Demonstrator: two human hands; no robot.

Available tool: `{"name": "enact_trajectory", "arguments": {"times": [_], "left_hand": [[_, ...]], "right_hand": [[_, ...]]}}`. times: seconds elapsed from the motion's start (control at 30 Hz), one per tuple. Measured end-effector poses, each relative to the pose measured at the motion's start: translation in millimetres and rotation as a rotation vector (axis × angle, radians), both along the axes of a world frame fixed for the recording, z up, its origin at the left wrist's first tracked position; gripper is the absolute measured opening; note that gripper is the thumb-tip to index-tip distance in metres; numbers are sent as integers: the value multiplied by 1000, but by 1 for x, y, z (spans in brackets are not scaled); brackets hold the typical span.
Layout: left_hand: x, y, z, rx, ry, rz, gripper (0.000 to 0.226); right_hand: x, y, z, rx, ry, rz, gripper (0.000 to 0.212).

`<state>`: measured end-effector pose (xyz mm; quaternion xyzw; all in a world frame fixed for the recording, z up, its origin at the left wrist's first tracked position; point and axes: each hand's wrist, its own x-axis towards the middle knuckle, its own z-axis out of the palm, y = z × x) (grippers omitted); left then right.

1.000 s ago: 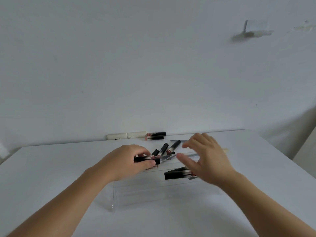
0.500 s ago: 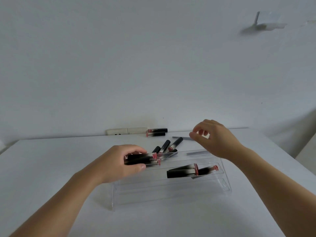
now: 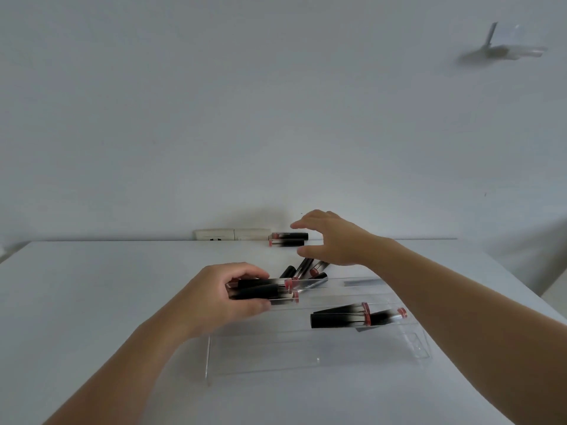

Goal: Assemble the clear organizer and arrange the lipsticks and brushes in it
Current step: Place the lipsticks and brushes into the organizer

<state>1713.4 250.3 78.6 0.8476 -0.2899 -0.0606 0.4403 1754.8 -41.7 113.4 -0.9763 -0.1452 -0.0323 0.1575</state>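
Left hand first: fingers and thumb curl round two black lipsticks lying side by side, their pink collars and clear ends poking out to the right, and the pair sits over the back left part of the clear organizer. That is a firm grasp, thumb underneath, fingers over the top. Over to the right hand: it hovers above the table's far side with fingers spread and gently bent, thumb out below them, nothing in it, and it is apart from everything beneath. Just left of its fingertips, against the wall, two more lipsticks lie stacked one behind the other. Below the right hand's thumb, a loose cluster of lipsticks lies angled on the table, touching or nearly touching the organizer's back edge; how many there are is hard to count. In the organizer itself, a stepped clear tray on the white table, three lipsticks rest in a middle tier toward the right, black caps to the left, pink ends to the right. A thin grey item shows through the back tier, too blurred to identify. A white power strip runs along the wall behind.
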Motion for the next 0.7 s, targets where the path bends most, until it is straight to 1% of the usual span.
{"name": "enact_trajectory", "arguments": {"times": [0.1, 0.2, 0.3, 0.37, 0.53, 0.63, 0.7], "left_hand": [[-2, -1, 3, -11, -30, 21, 49], [-2, 1, 3, -11, -33, 8, 47], [-2, 2, 3, -3, -58, 4, 44], [-2, 2, 4, 10, -85, 2, 46], [-3, 3, 7, 23, -133, -19, 52], [-1, 6, 8, -101, -105, -1, 42], [3, 8, 8, -203, -61, 72, 39]], "right_hand": [[15, 11, -4, -28, 63, -8, 66], [25, 15, -12, -86, 136, -36, 81], [32, 19, -17, -122, 162, -73, 92], [36, 23, -19, -141, 159, -86, 96], [40, 31, -22, -238, 111, -85, 90], [40, 27, -22, -243, 123, -94, 84], [37, 22, -21, -237, 154, -100, 78]]}}
